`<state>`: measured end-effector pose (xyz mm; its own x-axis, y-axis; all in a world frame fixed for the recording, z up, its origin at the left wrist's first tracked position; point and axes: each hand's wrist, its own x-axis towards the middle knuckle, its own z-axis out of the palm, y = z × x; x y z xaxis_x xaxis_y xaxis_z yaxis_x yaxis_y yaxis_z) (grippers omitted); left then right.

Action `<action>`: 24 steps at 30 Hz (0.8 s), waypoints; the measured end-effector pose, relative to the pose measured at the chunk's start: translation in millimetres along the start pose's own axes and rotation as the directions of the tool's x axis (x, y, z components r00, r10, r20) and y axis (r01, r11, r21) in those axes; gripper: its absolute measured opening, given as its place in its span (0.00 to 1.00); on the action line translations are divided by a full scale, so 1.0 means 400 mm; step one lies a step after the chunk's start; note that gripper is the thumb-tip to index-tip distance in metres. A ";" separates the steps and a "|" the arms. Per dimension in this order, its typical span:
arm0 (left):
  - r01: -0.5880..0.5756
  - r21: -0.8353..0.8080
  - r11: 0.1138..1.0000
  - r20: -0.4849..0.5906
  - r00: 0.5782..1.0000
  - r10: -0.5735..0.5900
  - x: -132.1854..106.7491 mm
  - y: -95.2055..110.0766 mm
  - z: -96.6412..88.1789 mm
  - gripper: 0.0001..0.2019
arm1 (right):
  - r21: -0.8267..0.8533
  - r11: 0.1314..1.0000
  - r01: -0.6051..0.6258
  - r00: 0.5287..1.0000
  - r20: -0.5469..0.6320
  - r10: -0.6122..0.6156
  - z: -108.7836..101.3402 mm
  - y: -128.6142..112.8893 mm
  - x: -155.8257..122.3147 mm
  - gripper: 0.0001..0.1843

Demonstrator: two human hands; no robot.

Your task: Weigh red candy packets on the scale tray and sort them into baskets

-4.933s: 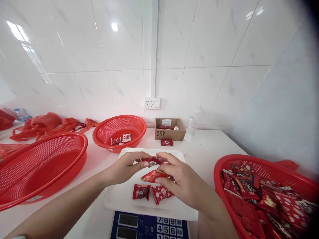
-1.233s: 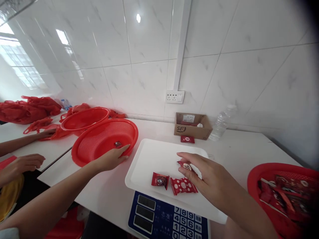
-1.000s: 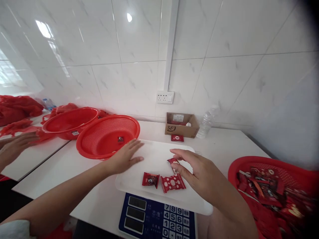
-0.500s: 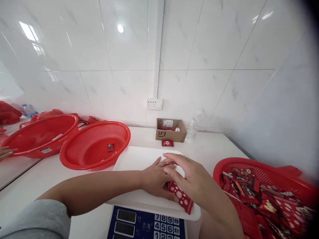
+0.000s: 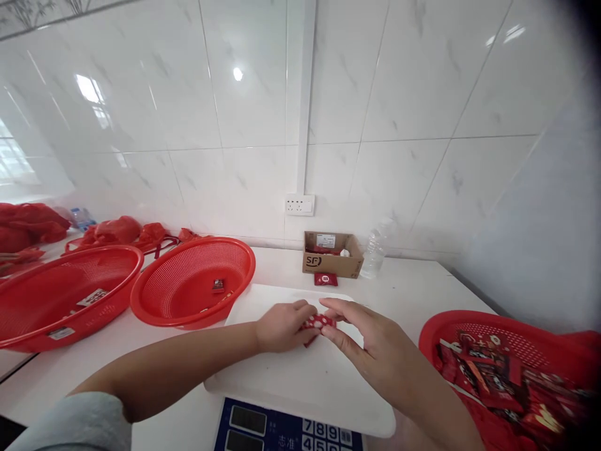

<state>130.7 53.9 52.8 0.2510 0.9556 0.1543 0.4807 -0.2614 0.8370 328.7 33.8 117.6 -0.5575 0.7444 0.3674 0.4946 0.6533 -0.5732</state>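
Observation:
My left hand [image 5: 280, 326] and my right hand [image 5: 361, 341] meet over the white tray [image 5: 323, 385] of a blue scale [image 5: 286, 432]. Between their fingertips sit red candy packets [image 5: 318, 323] with white dots. The left hand's fingers are curled round the packets. The right hand pinches the same bunch from the right. No other packets lie loose on the tray.
A red basket [image 5: 193, 289] with a packet or two stands left of the tray, a larger red basket [image 5: 61, 300] farther left. At the right a red basket [image 5: 507, 376] holds several packets. A cardboard box [image 5: 332, 254], one packet [image 5: 325, 279] and a plastic bottle [image 5: 375, 247] stand by the wall.
The left hand came back from the red basket to the tray. Both hands gathered the loose packets off the tray and now hold them together above it.

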 end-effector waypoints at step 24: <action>0.348 0.764 0.543 -0.267 0.937 -0.225 -0.217 -0.145 -0.301 0.26 | 0.042 0.985 -0.170 0.985 -0.014 0.171 0.041 -0.061 -0.085 0.17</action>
<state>-20.2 2.5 54.3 -0.0973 0.9905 0.0967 0.9905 0.0869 0.1070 324.5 -9.7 107.2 -0.4553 0.8468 0.2749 0.5536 0.5111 -0.6575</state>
